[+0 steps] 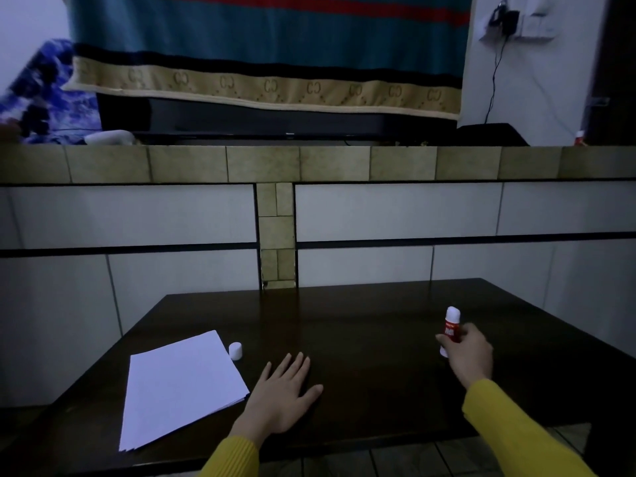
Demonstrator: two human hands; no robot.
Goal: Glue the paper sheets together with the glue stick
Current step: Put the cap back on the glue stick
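One red-labelled glue stick (451,330) in right hand (469,354); writing unreadable.

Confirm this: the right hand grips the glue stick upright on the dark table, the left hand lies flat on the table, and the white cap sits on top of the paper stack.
One detail is wrong. The head view shows the white cap standing on the dark table beside the paper stack's far corner, not on top of it. The rest holds: the right hand grips the glue stick upright, the left hand lies flat.

Cap (235,350) seemingly touching paper stack (182,387)
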